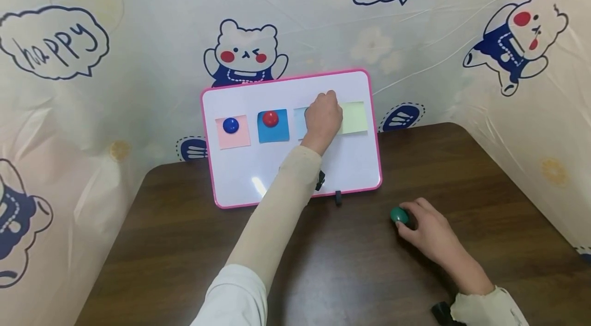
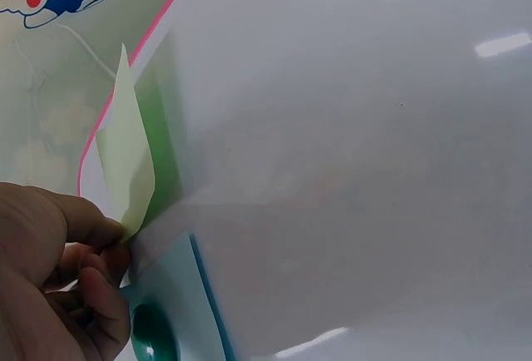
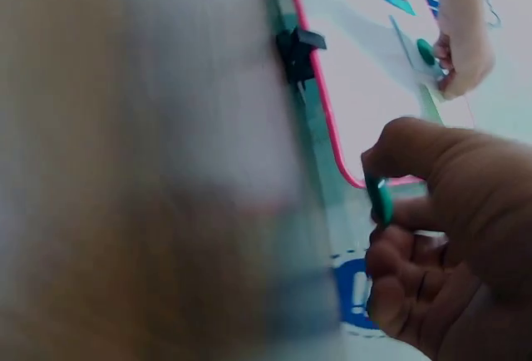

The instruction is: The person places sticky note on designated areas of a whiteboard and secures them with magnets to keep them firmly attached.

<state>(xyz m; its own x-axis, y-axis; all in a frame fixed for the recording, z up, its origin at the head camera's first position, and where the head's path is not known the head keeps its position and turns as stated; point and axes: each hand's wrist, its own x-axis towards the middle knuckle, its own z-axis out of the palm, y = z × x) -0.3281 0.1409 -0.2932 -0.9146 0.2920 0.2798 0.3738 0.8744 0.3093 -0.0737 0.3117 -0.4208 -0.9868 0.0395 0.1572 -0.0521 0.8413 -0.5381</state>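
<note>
A whiteboard with a pink frame leans at the back of the table. My left hand is at its right part, pinching the edge of a pale green sticky note, which bends away from the board. Beside those fingers, a green round magnet sits on a light blue sticky note; in the head view the hand mostly covers that magnet. Between thumb and fingers my right hand holds another green round magnet, over the table to the right of the board.
Left on the board, a blue magnet is on a pink note and a red magnet on a darker blue note. Black clips show at the board's lower edge. Behind hangs a patterned cloth; the brown table lies in front.
</note>
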